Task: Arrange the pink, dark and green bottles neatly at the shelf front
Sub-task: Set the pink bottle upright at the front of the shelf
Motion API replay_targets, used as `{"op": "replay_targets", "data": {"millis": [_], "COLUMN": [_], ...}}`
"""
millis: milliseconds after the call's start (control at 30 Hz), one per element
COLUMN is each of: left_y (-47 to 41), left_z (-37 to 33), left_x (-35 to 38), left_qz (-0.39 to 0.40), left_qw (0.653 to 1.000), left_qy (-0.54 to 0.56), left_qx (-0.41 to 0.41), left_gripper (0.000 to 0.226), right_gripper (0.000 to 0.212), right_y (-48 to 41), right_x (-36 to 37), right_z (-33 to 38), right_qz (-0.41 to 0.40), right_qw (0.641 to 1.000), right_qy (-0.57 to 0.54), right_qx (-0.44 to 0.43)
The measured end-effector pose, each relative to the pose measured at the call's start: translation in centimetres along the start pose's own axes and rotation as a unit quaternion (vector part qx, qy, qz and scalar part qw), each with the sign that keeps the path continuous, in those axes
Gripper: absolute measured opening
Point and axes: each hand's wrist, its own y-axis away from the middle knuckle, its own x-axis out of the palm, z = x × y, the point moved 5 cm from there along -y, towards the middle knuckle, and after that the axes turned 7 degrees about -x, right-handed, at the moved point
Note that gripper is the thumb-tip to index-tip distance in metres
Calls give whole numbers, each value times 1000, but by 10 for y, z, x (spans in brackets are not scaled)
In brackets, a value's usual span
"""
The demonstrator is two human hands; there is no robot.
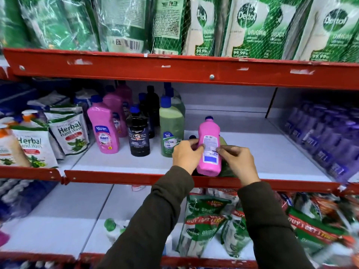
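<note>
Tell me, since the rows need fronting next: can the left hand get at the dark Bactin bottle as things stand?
Probably yes, once it lets go: the left hand now steadies the pink bottle, and bare shelf lies between it and the dark Bactin bottle.

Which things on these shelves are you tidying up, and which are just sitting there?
Part of the job:
held pink bottle, between left hand and right hand
standing pink bottle
dark bottle
green bottle

Just sitting there:
herbal hand wash pouches
Dettol packs
purple bottles
</note>
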Motion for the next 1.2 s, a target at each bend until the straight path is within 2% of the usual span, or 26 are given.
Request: {"op": "replay_targets", "data": {"millis": [100, 167, 333, 567, 833, 1000, 1200], "left_y": [5, 8, 12, 0, -32, -45, -49], "left_z": [-2, -4, 1, 42, 119, 153, 173], "left_x": [-11, -25, -77, -171, -268, -294, -304], "left_qz": [22, 30, 54, 51, 11, -2, 1], "left_qw": [993, 987, 977, 978, 983, 984, 982], "left_qy": [112, 153, 194, 186, 176, 175, 185], "left_qx": [25, 43, 69, 79, 55, 35, 37], "left_gripper": [41, 42, 48, 50, 46, 54, 55], "right_gripper": [21, 26, 39, 43, 42, 39, 44], "right_y": [8, 16, 29, 48, 67, 77, 80], "right_x": [3, 10, 37, 124, 254, 303, 323], "right_z": [7, 16, 50, 91, 115, 115, 114], "right_qz": [-13, -4, 8, 83, 93, 113, 115], "right_qw": [992, 979, 967, 966, 970, 970, 972], "right_qy": [-125, -203, -251, -226, -186, -173, -156], "right_qx": [7, 1, -44, -98, -127, -125, -132]}}
